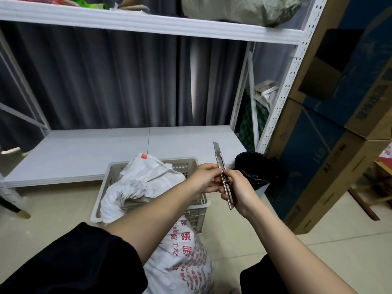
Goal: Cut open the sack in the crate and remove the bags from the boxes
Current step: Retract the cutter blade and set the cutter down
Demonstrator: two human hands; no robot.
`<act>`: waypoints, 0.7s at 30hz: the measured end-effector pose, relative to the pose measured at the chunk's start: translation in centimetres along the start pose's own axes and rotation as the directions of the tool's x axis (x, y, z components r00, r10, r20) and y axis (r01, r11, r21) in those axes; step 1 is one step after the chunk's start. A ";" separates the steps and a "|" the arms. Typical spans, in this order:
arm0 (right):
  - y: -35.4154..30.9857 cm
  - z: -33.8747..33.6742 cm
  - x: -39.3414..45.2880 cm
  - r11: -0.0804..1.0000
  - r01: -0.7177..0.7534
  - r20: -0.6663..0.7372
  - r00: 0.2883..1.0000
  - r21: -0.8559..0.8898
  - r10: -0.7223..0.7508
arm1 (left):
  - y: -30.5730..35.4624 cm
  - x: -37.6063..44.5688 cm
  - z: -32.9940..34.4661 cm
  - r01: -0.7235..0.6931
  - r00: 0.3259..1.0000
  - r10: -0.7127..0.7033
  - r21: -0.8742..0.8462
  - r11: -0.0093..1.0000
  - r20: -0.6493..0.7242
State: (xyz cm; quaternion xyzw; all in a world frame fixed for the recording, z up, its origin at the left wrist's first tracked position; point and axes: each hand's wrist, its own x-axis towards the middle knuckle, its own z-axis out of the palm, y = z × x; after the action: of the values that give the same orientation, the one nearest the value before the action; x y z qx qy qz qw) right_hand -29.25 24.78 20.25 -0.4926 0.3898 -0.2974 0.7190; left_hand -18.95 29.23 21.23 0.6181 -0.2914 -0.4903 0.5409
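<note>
Both hands, right hand (237, 187) gripping utility knife (223, 177), left hand (206, 176) pinching it, above crumpled white sack (144, 183) with red print, in slotted crate (184, 164)

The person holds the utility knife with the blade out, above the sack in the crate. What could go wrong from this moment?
1. The utility knife has its blade exposed, and the left hand pinches it near the slider, so a slip could cut the fingers.
2. The right hand holds only the lower handle; the grip may shift.
3. The sack bulges over the crate; a deep cut may damage what is inside.
</note>
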 end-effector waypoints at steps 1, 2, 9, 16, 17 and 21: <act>0.3 -0.7 0.5 0.999 -0.002 -0.040 0.999 -0.032 0.001 | -0.3 0.3 0.6 0.016 1.000 -0.016 -0.013 1.000 -0.015; 0.8 -1.6 1.2 0.999 -0.014 -0.075 0.997 -0.051 0.010 | -0.9 1.1 1.6 0.035 0.999 -0.035 -0.024 0.999 -0.030; 6.5 -8.6 6.4 0.978 -0.164 -0.237 0.963 -0.133 0.129 | -8.0 7.3 8.5 0.254 0.966 -0.254 -0.010 0.967 -0.039; 15.9 -14.0 12.3 0.912 -0.361 -0.375 0.886 -0.193 0.272 | -16.9 12.6 10.7 0.497 0.865 -0.500 0.071 0.865 0.029; 17.4 -14.6 12.9 0.909 -0.371 -0.374 0.883 -0.189 0.283 | -18.4 13.4 10.7 0.524 0.849 -0.527 0.070 0.849 0.031; 24.4 -16.6 14.9 0.875 -0.433 -0.411 0.854 -0.217 0.320 | -24.4 16.4 10.7 0.588 0.807 -0.591 0.079 0.805 0.016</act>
State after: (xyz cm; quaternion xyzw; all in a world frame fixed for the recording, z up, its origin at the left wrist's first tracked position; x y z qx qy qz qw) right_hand -34.63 12.97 -10.20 -0.4461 0.6459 -0.1716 0.5953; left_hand -27.24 16.55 -6.15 0.6868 -0.1130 -0.6355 0.3342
